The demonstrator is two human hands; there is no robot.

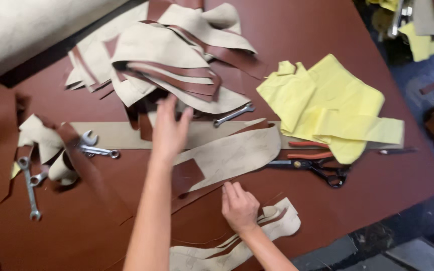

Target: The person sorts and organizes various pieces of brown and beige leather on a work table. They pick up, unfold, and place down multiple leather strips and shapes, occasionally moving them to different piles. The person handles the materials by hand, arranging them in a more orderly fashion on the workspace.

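Spread across the whole table, a large leather sheet (327, 30): reddish-brown, smooth, faint satin sheen. Heaped at the far side, cut leather pieces (177, 55), brown and smooth on one face, pale beige and matt, suede-like, on the other. Under the right hand (239, 207), a curved strip (282, 223) of the same stuff, fuzzy beige face up. Near the left hand (169, 130), a steel spanner (233, 115), bright and polished; further spanners (28, 188) of like metal. Yellow cloth (327, 100), soft, matt, creased. Scissors (322, 170), dark metal, black glossy handles. Pliers (310, 149) with orange plastic grips.
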